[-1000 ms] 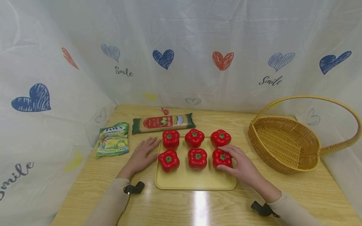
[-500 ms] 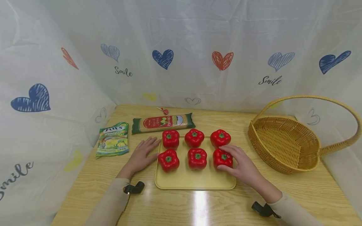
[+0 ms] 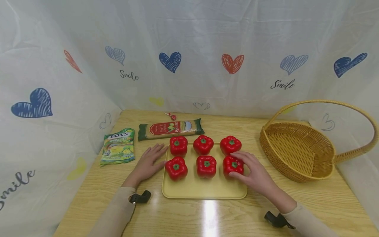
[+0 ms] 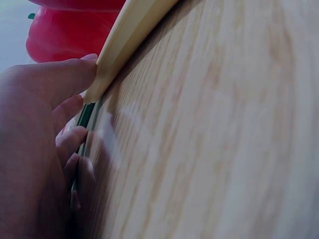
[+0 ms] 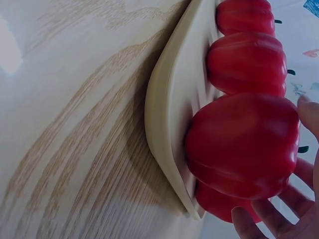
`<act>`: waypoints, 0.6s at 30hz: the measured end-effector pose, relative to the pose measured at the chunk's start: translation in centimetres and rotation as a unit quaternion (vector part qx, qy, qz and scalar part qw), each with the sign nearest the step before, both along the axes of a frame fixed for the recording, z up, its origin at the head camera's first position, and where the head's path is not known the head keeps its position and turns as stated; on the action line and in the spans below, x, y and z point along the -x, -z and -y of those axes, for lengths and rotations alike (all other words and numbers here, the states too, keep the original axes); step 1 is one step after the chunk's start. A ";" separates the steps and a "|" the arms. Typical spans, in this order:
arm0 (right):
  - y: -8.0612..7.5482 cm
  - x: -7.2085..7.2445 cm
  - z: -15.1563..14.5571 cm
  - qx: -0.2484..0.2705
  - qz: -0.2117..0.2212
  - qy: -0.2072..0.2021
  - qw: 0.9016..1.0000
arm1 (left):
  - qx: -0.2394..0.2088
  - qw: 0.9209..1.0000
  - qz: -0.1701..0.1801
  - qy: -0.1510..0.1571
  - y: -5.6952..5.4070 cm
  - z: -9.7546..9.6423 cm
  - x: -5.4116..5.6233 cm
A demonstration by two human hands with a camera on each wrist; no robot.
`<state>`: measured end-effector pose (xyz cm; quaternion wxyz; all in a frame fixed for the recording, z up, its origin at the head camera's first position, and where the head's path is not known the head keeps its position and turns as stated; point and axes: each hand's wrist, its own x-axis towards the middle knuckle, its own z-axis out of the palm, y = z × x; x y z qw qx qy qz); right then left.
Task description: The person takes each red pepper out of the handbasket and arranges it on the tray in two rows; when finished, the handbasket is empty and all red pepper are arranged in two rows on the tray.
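Several red bell peppers with green stems, including the middle front one (image 3: 206, 167), stand in two rows on a pale yellow tray (image 3: 204, 190). My left hand (image 3: 149, 164) lies beside the tray's left side, fingers stretched out. Its thumb touches the tray edge (image 4: 112, 59) in the left wrist view. At the front right, my right hand (image 3: 257, 173) holds a bell pepper (image 3: 229, 168) loosely, thumb in front and fingers round the back and side. That bell pepper (image 5: 244, 144) still sits on the tray in the right wrist view, partly hiding the fingers.
Behind the tray lie a long pasta packet (image 3: 170, 129) and a small red lollipop (image 3: 173, 117). A green candy bag (image 3: 117, 147) is at the left. On the right stands a wicker basket (image 3: 267, 144) with a tall handle. A printed curtain (image 3: 201, 85) encloses the table.
The front-right bell pepper shifts very slightly right, then back left. My right hand edges slightly right, round the pepper. My left hand stays in place.
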<state>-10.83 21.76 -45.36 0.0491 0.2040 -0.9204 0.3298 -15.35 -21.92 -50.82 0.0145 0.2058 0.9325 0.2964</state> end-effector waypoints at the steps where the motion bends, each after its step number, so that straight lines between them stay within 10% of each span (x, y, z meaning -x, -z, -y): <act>1: 0.0 0.0 -0.1 0.002 0.000 0.000 1.000 | 0.001 1.000 0.000 0.000 0.0 0.0 0.0; 18: -0.3 0.7 -2.9 -0.020 -0.030 0.010 0.999 | -0.061 0.998 0.012 -0.013 0.4 0.6 0.0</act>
